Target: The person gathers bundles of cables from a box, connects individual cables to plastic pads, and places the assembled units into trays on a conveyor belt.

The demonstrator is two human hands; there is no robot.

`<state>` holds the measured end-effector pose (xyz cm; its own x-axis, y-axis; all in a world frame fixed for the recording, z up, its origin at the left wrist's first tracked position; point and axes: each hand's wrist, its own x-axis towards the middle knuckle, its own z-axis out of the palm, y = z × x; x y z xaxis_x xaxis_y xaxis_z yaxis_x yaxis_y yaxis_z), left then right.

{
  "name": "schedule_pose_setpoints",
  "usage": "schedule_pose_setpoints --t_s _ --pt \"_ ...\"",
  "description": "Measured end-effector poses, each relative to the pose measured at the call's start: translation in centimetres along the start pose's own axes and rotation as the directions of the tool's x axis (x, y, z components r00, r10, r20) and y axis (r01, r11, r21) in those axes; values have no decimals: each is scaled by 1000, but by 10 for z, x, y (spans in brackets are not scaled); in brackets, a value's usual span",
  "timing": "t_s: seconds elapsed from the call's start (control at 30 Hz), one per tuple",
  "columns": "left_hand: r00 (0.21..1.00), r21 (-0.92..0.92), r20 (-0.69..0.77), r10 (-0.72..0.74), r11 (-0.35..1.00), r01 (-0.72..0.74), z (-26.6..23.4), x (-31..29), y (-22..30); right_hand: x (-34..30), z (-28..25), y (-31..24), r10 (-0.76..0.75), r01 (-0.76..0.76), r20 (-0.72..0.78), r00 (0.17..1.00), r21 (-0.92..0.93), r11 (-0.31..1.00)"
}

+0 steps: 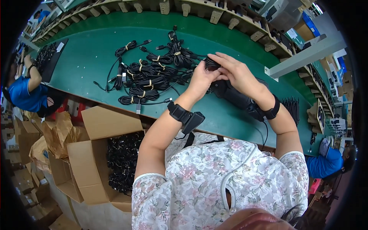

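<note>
My left hand is closed, with thumb and fingers pinching a dark coil of black cable. From the other side my right hand curves over the same coil, its fingertips meeting the left ones. The fingers partly hide the coil. Just left of the hands lies a heap of coiled black cables, several bound with pale ties, their plugs sticking out. Under my right wrist rests a bulky black device, partly covered by the arm. Both wrists wear black straps.
The green table has a raised ledge at its far side. A grey metal post slants in at right, near a bunch of black cables. An open carton of black cables stands below left. Co-workers in blue sit at both ends.
</note>
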<state>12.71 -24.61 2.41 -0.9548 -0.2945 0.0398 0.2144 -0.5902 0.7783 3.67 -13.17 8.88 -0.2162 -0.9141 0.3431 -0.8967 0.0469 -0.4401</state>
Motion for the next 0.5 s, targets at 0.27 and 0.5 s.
schedule_pose_setpoints --t_s 0.27,0.5 --pt "1000 332 -16 -3 943 8 -10 3 -8 -10 -44 16 171 -163 35 985 -155 974" --pt "991 531 -39 129 843 -89 -4 -6 -11 -7 -183 140 337 -534 -427 839 -526 662"
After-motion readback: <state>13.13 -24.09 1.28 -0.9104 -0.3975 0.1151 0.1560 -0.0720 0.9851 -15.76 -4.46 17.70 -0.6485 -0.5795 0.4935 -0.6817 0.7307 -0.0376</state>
